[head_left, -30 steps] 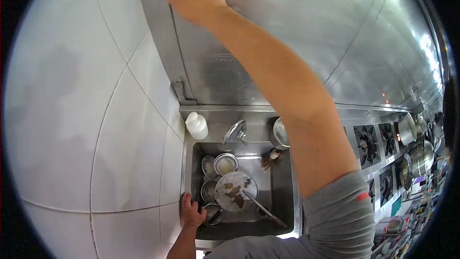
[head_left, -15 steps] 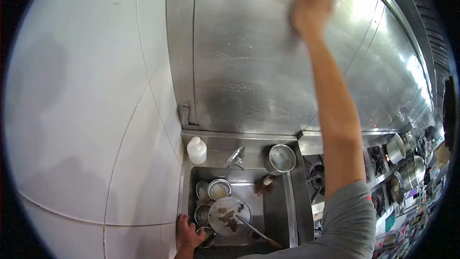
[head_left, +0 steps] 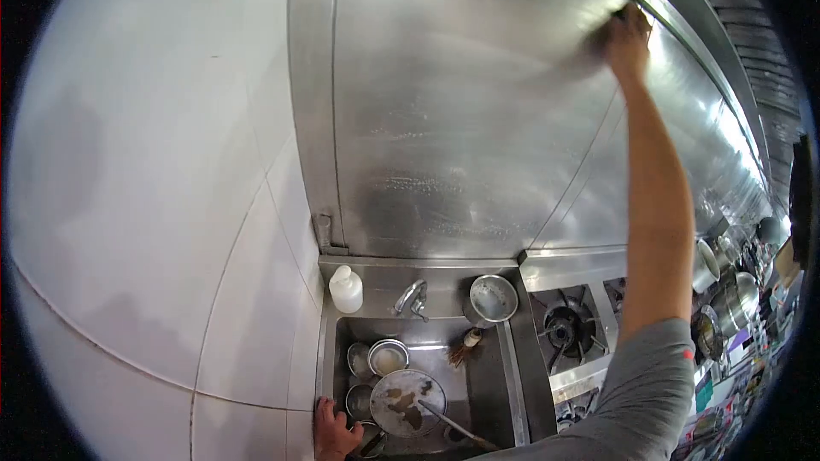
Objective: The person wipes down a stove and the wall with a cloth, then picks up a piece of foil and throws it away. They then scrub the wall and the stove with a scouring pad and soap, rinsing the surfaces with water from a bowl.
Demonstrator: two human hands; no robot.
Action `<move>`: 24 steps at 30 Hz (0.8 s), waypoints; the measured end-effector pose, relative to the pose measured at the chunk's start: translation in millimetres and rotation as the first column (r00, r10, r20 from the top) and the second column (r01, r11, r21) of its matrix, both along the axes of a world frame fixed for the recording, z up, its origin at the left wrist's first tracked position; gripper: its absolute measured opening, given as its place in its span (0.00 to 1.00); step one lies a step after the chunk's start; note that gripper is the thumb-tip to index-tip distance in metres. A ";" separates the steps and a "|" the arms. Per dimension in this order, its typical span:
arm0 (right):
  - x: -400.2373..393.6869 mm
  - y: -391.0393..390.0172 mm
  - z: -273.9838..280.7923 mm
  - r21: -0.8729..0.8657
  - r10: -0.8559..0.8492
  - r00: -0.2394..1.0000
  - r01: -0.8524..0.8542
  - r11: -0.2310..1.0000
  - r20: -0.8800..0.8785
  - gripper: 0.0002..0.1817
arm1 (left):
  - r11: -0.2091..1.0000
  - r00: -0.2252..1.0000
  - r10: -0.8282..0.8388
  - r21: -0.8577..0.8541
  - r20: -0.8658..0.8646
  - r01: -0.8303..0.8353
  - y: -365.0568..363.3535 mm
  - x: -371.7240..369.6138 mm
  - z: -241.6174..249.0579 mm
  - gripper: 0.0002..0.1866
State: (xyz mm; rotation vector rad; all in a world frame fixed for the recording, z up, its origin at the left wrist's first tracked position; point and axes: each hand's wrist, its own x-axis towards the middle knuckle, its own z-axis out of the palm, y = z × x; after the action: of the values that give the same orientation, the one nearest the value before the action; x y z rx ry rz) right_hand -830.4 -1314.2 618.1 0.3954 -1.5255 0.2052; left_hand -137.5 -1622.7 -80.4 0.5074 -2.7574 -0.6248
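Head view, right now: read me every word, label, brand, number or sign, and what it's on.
Nothing is readable.
Grey sleeve: a red mark, too small and blurred to read.
White bottle: no lettering visible.
Steel panel: pale streaks, no lettering visible.
Colourful clutter at far right: too small and blurred to tell if anything is printed.

A white tiled wall [head_left: 154,230] occupies the left, bearing soft shadows [head_left: 73,141]. At right stands a stove [head_left: 585,373] with black burner grates [head_left: 567,329]; ridged metal [head_left: 758,68] appears at upper right.
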 end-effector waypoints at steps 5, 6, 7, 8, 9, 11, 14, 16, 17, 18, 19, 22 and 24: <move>41.9 -76.5 9.9 -0.450 0.164 0.976 -0.084 0.889 0.141 0.31 | 0.999 0.992 0.045 -0.011 -0.118 -0.046 4.2 5.5 -24.2 0.23; 62.1 -123.3 2.7 -0.357 0.232 0.963 -0.171 0.918 0.136 0.34 | 0.999 0.995 0.043 -0.008 -0.087 -0.044 2.7 5.4 -20.6 0.23; 54.2 -170.1 -5.3 -0.126 0.078 0.994 -0.088 0.988 -0.080 0.32 | 0.999 0.997 0.044 -0.006 -0.060 -0.045 0.5 3.8 -19.3 0.24; 97.2 -229.6 -11.8 -0.061 0.208 0.977 -0.211 0.976 -0.047 0.31 | 0.998 0.996 0.068 -0.008 -0.059 -0.068 -2.1 2.2 -22.2 0.24; 137.1 -273.1 -14.5 0.123 0.229 0.973 -0.223 0.967 -0.038 0.29 | 0.999 0.996 0.050 -0.013 -0.078 -0.051 -4.6 0.2 -26.1 0.24; 178.2 -344.4 -11.6 0.304 0.358 0.926 -0.308 0.902 -0.122 0.26 | 0.999 0.997 0.045 -0.011 -0.061 -0.046 -3.7 7.0 -31.9 0.24; 200.1 -414.6 11.8 0.360 0.511 0.835 -0.421 0.832 -0.205 0.24 | 0.997 0.997 0.068 0.024 -0.043 -0.067 -5.6 0.6 -37.7 0.24; 203.0 -441.0 -18.5 0.365 0.488 0.848 -0.395 0.843 -0.209 0.25 | 0.997 0.990 0.068 0.043 -0.122 -0.064 -6.2 -2.5 -30.6 0.23; 207.0 -449.2 -49.5 0.258 0.465 0.795 -0.579 0.774 0.389 0.27 | 0.999 0.997 0.044 0.023 -0.064 -0.042 -7.6 -1.8 -16.2 0.22; 211.5 -447.3 -96.4 0.311 0.381 0.804 -0.545 0.778 0.457 0.28 | 0.999 0.997 0.049 0.026 -0.054 -0.048 -10.1 -3.7 -17.8 0.22; 216.3 -445.3 -143.7 0.368 0.290 0.806 -0.514 0.774 0.516 0.29 | 0.998 0.996 0.054 0.030 -0.074 -0.052 -10.8 -3.1 -24.4 0.22; 225.2 -410.9 -317.3 0.777 0.157 0.946 -0.323 0.540 0.284 0.36 | 0.997 0.991 0.076 0.035 -0.112 -0.073 -7.4 -4.1 -31.7 0.21; 210.5 -382.7 -364.9 0.820 0.182 0.899 -0.438 0.370 0.398 0.37 | 0.998 0.990 0.062 0.024 -0.128 -0.060 -7.5 0.1 -24.3 0.21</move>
State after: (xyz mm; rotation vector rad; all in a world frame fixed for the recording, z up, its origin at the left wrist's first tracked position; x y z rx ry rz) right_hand -619.9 -1696.9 253.3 1.6198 -1.6871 -0.3385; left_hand -137.4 -1630.2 -104.7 0.5342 -2.6070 -0.6480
